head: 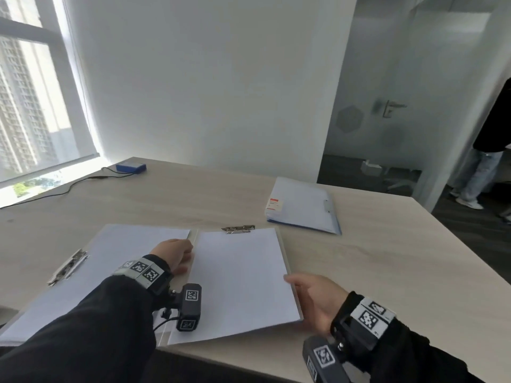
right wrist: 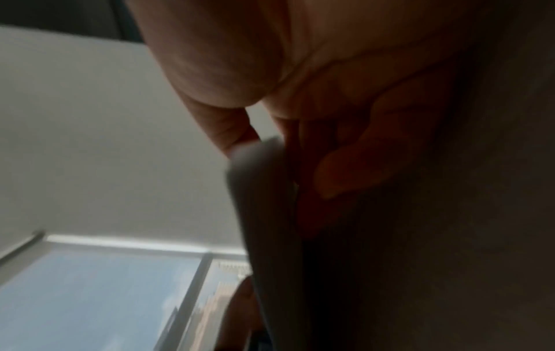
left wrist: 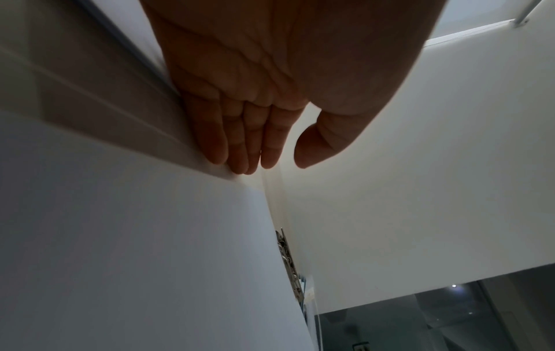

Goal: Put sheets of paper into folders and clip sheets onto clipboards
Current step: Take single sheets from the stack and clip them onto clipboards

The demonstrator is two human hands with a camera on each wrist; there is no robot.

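Two clipboards lie side by side near the table's front edge. The left clipboard point(head: 110, 261) carries white paper, its metal clip point(head: 69, 268) pointing left. The right clipboard point(head: 286, 255) carries a stack of white sheets point(head: 243, 280) under a metal clip point(head: 238, 229) at its far end. My left hand point(head: 177, 255) lies with straight fingers point(left wrist: 237, 147) against the stack's left edge, thumb apart. My right hand point(head: 312, 297) pinches the right clipboard's right edge point(right wrist: 264, 190), thumb on top, fingers underneath. A pile of pale folders point(head: 304, 205) sits at the back right.
A blue box point(head: 130, 167) with a black cable point(head: 69, 186) sits at the table's far left by the window. A person point(head: 486, 161) stands in the doorway at the right. The right clipboard's near end overhangs the table's front edge point(head: 249, 363).
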